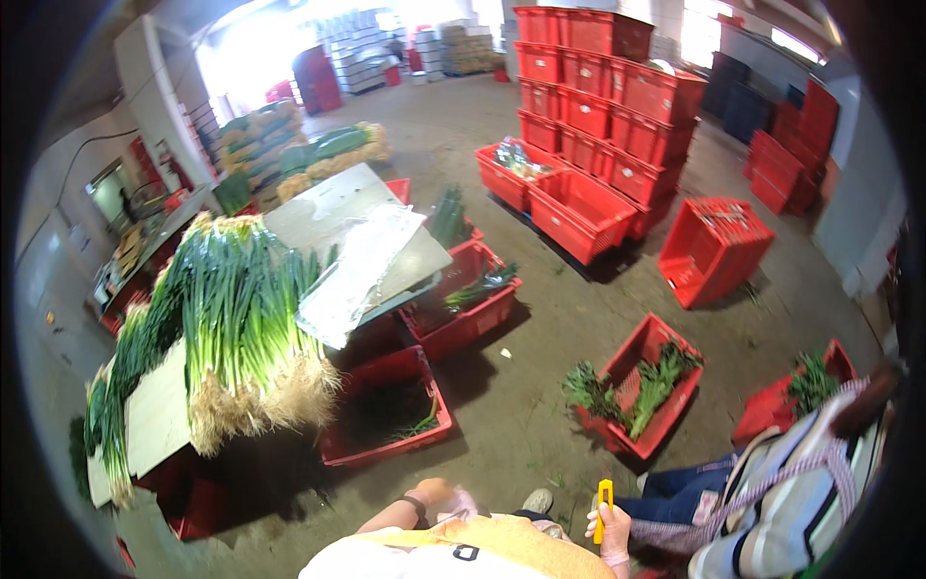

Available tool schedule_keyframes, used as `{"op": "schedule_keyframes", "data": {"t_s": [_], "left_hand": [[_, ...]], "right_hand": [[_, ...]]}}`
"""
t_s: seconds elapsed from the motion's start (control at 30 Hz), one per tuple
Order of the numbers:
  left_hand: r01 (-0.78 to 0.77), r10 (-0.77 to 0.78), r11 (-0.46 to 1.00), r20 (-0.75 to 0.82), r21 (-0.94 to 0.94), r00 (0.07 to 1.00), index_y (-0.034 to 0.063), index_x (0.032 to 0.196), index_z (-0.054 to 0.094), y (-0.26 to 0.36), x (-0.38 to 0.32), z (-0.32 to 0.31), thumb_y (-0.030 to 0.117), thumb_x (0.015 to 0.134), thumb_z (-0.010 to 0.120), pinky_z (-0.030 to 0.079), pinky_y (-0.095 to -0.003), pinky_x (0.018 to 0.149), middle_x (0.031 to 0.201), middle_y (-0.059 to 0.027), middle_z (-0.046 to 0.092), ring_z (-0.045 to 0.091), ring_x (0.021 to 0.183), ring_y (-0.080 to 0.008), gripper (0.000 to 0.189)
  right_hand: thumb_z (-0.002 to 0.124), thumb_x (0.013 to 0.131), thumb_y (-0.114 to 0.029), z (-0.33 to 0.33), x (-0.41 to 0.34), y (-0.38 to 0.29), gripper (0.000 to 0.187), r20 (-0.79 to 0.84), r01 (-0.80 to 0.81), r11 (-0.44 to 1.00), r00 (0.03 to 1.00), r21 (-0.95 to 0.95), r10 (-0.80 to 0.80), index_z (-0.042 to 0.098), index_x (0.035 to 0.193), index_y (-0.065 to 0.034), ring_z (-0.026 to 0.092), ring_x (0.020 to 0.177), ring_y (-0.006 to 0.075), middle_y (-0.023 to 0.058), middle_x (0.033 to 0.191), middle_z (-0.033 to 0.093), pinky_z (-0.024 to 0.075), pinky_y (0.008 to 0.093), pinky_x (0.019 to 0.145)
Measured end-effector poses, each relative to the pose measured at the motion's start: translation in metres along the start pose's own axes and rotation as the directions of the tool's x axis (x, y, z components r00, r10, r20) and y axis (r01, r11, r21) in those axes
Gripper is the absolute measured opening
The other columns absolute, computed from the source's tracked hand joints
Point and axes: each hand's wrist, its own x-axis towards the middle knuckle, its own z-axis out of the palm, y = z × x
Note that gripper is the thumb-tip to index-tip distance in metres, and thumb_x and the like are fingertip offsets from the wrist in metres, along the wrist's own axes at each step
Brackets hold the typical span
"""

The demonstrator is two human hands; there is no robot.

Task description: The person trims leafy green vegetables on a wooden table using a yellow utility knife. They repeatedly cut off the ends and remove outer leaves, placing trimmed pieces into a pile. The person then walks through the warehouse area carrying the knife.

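Note:
My right hand [613, 527] is wrapped around a yellow utility knife [603, 506], held upright beside my orange apron [499, 539]. At the lower middle, my left hand [438, 493] is blurred in front of the apron, with a dark band on the wrist. Whether its fingers hold anything is not clear. Ahead and to the left, a thick pile of leeks or large green onions [235, 318] lies on a table [155, 405], roots hanging over the near edge. Clear plastic bags [362, 271] lie on the tabletop beside them.
Red crates [441, 427] stand along the table's right side. Another red crate [651, 391] holds leafy greens [655, 387]. A person in a striped top [788, 492] is close on my right. Red crates [600, 94] are stacked high farther back, near a tipped crate [712, 250].

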Motion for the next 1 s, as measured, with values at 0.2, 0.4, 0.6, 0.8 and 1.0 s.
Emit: {"op": "schedule_keyframes", "data": {"t_s": [0.2,0.4,0.6,0.8,1.0], "left_hand": [[0.185,-0.223,0.942,-0.109,-0.279,0.969,0.0055,0.113,0.063,-0.009,0.009,-0.020,0.042,0.080,0.056,0.042,-0.0329,0.094,0.114,-0.0139,0.062,0.057,0.109,-0.0264,0.050],[0.283,-0.416,0.835,-0.204,-0.473,0.886,0.0041,0.109,0.064,-0.019,0.007,-0.011,0.045,0.079,0.056,0.042,-0.0366,0.094,0.113,-0.0179,0.061,0.056,0.109,-0.0318,0.051],[0.418,-0.431,0.775,0.086,-0.474,0.898,0.0057,0.106,0.065,-0.071,0.026,0.052,0.044,0.077,0.056,0.044,-0.0390,0.091,0.112,-0.0203,0.061,0.056,0.109,-0.0342,0.049],[0.574,-0.584,0.642,0.160,-0.509,0.796,0.0105,0.107,0.066,-0.093,0.134,-0.048,0.043,0.079,0.056,0.044,-0.0386,0.091,0.113,-0.0178,0.061,0.056,0.110,-0.0335,0.045],[0.329,-0.439,0.804,-0.123,-0.495,0.890,0.0047,0.106,0.065,0.011,0.268,-0.307,0.034,0.081,0.057,0.046,-0.0371,0.088,0.105,-0.0149,0.065,0.061,0.102,-0.0298,0.039]], "right_hand": [[0.056,0.089,-0.030,-0.028,0.107,-0.058,0.028,0.119,-0.149,0.978,0.979,-0.148,0.167,0.058,0.083,-0.0020,0.051,0.044,0.0127,0.0064,0.062,0.056,0.0431,0.0266,0.038],[0.060,0.087,-0.032,0.027,0.215,-0.104,0.030,0.276,-0.075,0.969,0.951,-0.234,0.141,0.059,0.078,-0.0036,0.046,0.040,0.0091,0.0019,0.055,0.052,0.0375,0.0207,0.035],[0.062,0.087,-0.030,0.117,0.326,-0.125,0.027,0.423,0.003,0.955,0.897,-0.297,0.129,0.060,0.083,-0.0034,0.046,0.041,0.0074,0.0023,0.061,0.055,0.0371,0.0203,0.037],[0.060,0.087,-0.027,0.173,0.391,-0.169,0.028,0.401,-0.032,0.974,0.908,-0.225,0.122,0.058,0.080,-0.0009,0.050,0.043,0.0119,0.0055,0.061,0.056,0.0427,0.0241,0.040],[0.058,0.088,-0.022,0.162,0.447,-0.222,0.024,0.198,-0.094,0.978,0.971,-0.186,0.131,0.058,0.078,-0.0005,0.054,0.050,0.0105,0.0058,0.066,0.059,0.0456,0.0247,0.045]]}}
